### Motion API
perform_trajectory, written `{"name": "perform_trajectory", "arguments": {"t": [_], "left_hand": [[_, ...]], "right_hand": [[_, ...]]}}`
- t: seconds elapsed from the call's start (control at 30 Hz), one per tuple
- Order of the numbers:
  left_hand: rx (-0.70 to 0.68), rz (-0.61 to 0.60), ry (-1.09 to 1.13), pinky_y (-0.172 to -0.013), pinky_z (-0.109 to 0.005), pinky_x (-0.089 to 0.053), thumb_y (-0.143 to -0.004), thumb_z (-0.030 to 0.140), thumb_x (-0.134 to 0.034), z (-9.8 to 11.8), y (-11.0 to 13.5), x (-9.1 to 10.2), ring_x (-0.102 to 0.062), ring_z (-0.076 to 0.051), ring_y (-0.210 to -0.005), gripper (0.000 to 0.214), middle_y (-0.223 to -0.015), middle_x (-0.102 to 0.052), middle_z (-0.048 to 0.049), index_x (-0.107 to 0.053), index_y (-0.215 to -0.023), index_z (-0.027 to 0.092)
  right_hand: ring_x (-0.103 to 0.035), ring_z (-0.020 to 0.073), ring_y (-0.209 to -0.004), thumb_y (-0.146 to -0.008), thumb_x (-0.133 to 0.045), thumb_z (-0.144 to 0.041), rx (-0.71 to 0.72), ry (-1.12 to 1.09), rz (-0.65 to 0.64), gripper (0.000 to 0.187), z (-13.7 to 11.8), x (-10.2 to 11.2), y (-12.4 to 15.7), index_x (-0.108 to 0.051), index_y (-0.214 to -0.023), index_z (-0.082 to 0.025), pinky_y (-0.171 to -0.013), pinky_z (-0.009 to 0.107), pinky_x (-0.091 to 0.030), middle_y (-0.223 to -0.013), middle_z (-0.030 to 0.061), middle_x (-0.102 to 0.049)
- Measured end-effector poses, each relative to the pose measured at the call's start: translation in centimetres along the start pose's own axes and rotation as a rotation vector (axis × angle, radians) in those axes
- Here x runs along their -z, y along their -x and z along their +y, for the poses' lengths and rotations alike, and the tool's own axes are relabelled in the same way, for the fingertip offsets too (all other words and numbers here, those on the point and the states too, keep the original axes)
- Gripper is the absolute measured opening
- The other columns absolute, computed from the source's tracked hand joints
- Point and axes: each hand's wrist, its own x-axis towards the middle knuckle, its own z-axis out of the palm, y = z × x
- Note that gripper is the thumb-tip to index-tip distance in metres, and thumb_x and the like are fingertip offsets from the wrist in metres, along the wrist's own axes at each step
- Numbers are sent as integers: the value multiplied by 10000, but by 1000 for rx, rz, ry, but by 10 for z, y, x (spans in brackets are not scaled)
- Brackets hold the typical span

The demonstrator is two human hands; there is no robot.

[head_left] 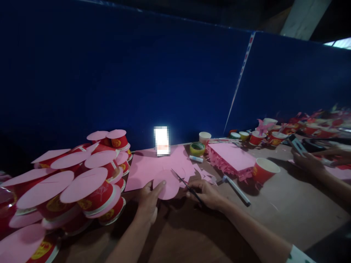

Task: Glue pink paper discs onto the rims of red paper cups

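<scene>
Between thumb and fingers my left hand (150,199) pinches a round pink paper disc (168,187) by its left edge. My right hand (204,193) is closed around a pair of dark scissors (189,189), whose blades point up and left beside the disc's right edge. I cannot tell whether the blades touch it. Behind the disc lies a larger pink paper sheet (142,164), with pointed pink offcuts (204,174) to its right.
Stacked red paper cups (117,141) topped with pink discs crowd the left. Rightward are a tape roll (197,148), a glue stick (196,159), a pink fringed box (233,157), a red cup (265,171) and a box cutter (237,190). Another person's hand (308,164) holds a dark-and-silver object.
</scene>
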Motion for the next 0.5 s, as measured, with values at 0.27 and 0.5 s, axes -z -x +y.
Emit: {"name": "perform_trajectory", "arguments": {"t": [0.27, 0.5], "left_hand": [[-9, 17, 0, -720, -316, -522, -535, 269, -804, 1, -2, 1, -667, -182, -698, 410, -767, -719, -64, -643, -878, 112], [-6, 40, 25, -706, -321, -527, -510, 269, -818, 1, -3, 2, -663, -178, -664, 420, -721, -709, -51, -649, -864, 119]], "right_hand": [[-395, 71, -457, -741, -662, -463, 18, 69, 12, 332, -3, 2, 0, -681, -869, -157, -409, 174, -302, -569, -39, -487], [-409, 73, -499, -733, -672, -464, 76, 99, 29, 321, 0, 2, -1, -679, -797, -150, -428, 168, -318, -581, -32, -486]]}}
